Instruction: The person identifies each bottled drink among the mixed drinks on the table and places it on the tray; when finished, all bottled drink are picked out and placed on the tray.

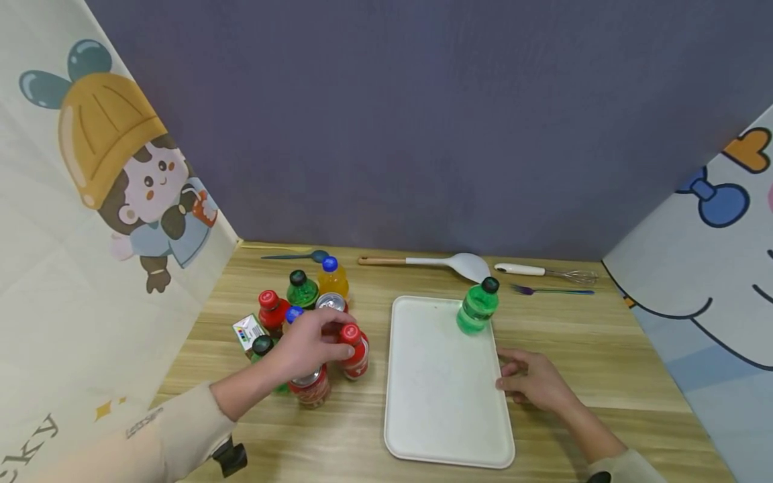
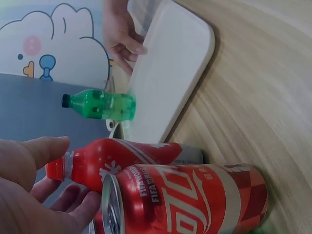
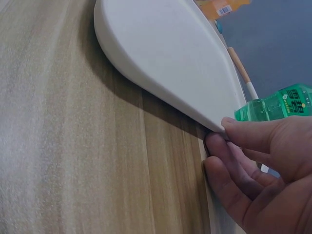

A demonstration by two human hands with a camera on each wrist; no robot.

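My left hand [image 1: 308, 345] is at the red-capped cola bottle [image 1: 355, 355], thumb and fingers spread on either side of its cap. In the left wrist view the thumb stands a little off the cap [image 2: 55, 169], and the other fingers pass behind it. Close beside that bottle stands a red cola can [image 2: 190, 200]. My right hand [image 1: 534, 382] pinches the right edge of the white tray [image 1: 447, 402], thumb on the rim [image 3: 161, 95] and fingers under it. A green soda bottle [image 1: 477, 308] stands upright on the tray's far right corner.
Left of the tray cluster several drinks: an orange bottle [image 1: 334, 278], green bottle [image 1: 302, 292], red bottle [image 1: 273, 312], cans [image 1: 311, 389] and a small carton [image 1: 247, 330]. Along the back lie a dark spoon [image 1: 319, 256], white ladle [image 1: 470, 266], whisk [image 1: 574, 275] and fork [image 1: 552, 291].
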